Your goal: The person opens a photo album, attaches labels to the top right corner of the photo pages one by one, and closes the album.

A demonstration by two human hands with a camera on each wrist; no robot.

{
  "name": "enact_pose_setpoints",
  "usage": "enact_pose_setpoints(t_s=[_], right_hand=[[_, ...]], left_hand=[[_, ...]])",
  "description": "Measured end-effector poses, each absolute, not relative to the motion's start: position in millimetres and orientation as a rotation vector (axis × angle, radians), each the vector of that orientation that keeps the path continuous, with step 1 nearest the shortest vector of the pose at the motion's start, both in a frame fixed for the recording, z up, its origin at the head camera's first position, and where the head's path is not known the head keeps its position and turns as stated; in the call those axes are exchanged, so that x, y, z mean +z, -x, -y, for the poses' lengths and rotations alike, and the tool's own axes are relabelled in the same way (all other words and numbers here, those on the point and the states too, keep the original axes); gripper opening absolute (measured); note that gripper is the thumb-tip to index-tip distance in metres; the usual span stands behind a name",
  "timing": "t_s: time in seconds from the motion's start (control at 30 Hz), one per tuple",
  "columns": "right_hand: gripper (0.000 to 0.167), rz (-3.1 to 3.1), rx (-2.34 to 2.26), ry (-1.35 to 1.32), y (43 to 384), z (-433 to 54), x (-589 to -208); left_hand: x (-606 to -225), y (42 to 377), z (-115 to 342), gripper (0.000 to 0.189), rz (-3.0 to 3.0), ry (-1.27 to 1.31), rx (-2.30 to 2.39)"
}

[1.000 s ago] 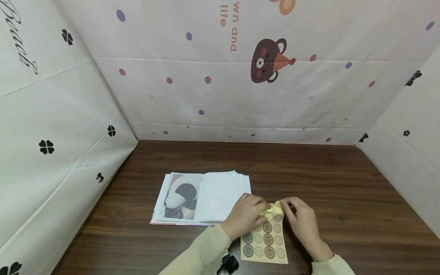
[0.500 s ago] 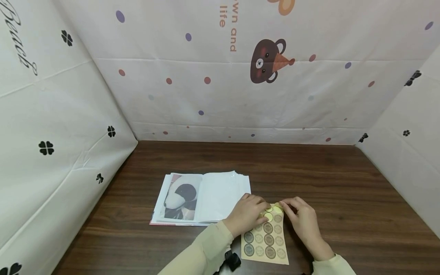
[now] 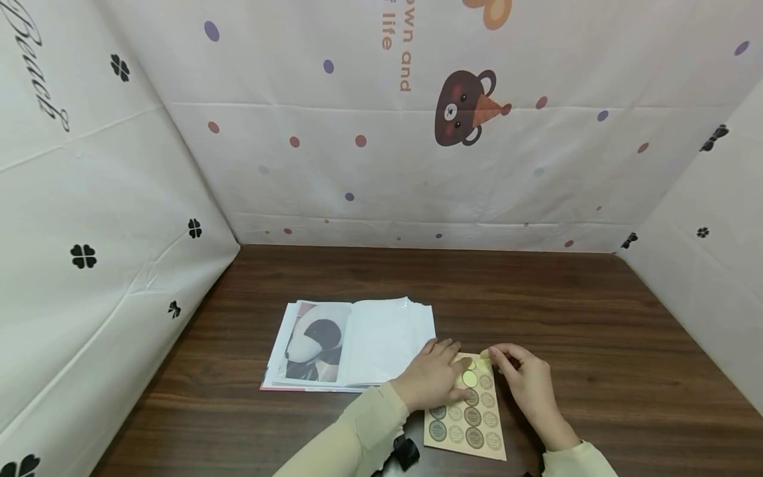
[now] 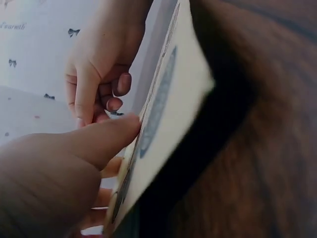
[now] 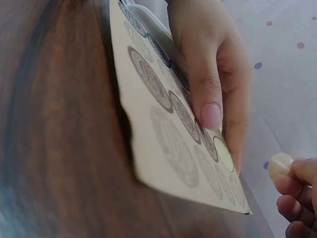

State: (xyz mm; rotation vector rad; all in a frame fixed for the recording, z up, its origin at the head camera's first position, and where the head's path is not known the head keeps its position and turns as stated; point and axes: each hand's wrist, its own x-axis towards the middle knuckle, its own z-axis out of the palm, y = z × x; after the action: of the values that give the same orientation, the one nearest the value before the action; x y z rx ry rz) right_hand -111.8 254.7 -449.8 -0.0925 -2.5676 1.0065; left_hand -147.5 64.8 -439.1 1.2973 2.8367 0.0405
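Note:
A cream sheet of round stickers (image 3: 453,434) lies on the table, with bare yellow circles among its far rows. My left hand (image 3: 430,381) presses on the sheet with fingers spread, its thumb (image 5: 210,113) extended over the printed circles. Between the thumb and fingertips of my right hand (image 3: 527,384) a round pale-yellow sticker (image 5: 280,167) is pinched, apart from the sheet's face in the right wrist view. In the head view that hand is at the sheet's far right corner. The sheet's near edge (image 4: 198,84) stands slightly up off the table.
An open photo album (image 3: 381,331) lies left of the sheet, with a panda picture (image 3: 314,341) on its left page. My left forearm crosses in front of it. Dark wooden table (image 3: 572,318) extends to printed white cloth walls (image 3: 357,172). A black strap (image 3: 406,452) hangs under the left wrist.
My left hand has spread its fingers and slid slightly toward the near side. The sheet has shifted a little to the right. My right hand keeps its pinch on the sticker, almost in place.

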Motion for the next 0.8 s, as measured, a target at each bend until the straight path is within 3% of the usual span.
enact_pose_setpoints(t_s=[0.23,0.8], right_hand=[[0.01,2.545,1.022,0.058,110.9,-253.4,-448.9],[0.01,2.52,1.045,-0.048,105.6,-246.5,-439.8]], left_hand=[[-439.0,142.5,-66.4,0.074,-2.74,-1.189,-0.039],[-418.2,135.7,-22.2,0.072,-2.947,-1.176,0.107]])
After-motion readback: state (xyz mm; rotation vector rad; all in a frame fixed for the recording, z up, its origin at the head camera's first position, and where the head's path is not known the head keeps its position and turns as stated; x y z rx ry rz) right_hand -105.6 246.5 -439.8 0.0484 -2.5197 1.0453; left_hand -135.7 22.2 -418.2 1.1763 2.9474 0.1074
